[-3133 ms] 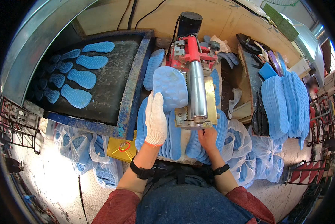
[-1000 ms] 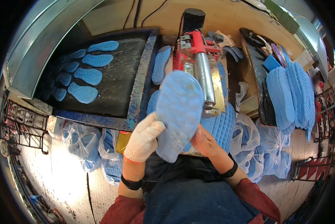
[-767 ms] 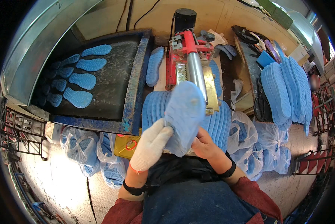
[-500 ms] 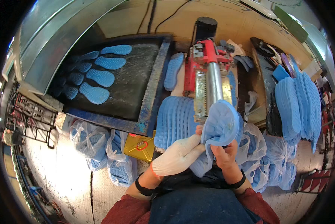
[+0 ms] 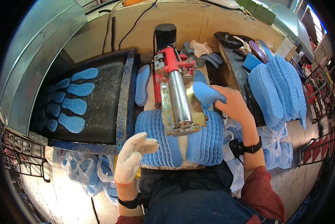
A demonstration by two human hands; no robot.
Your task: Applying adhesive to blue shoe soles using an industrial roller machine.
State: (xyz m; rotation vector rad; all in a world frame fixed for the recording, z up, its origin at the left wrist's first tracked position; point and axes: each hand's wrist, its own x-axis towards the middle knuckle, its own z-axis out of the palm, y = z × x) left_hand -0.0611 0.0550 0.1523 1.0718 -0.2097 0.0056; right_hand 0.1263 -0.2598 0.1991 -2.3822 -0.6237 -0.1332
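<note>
My right hand (image 5: 232, 102) is bare and grips a curled blue insole (image 5: 207, 94) by one end, just right of the metal roller (image 5: 180, 99) of a red press machine (image 5: 170, 59). The insole's other end reaches toward the machine. In a white knitted glove, my left hand (image 5: 132, 156) hangs with nothing in it, fingers stretched out and apart, close to the left row of blue insoles (image 5: 152, 143). A second overlapping row of insoles (image 5: 208, 142) lies under and right of the roller's near end.
At left, several blue insoles (image 5: 75, 106) lie on a dark conveyor belt (image 5: 102, 104) inside a blue frame. Stacked insoles (image 5: 266, 93) stand on a side table at right. Bags of insoles (image 5: 81, 168) sit below. A black motor (image 5: 165, 35) rises behind the roller.
Both hands were on a bent blue insole before the roller. My left hand has let go and moved left. My right hand has carried an insole forward beside the roller. The view has shifted.
</note>
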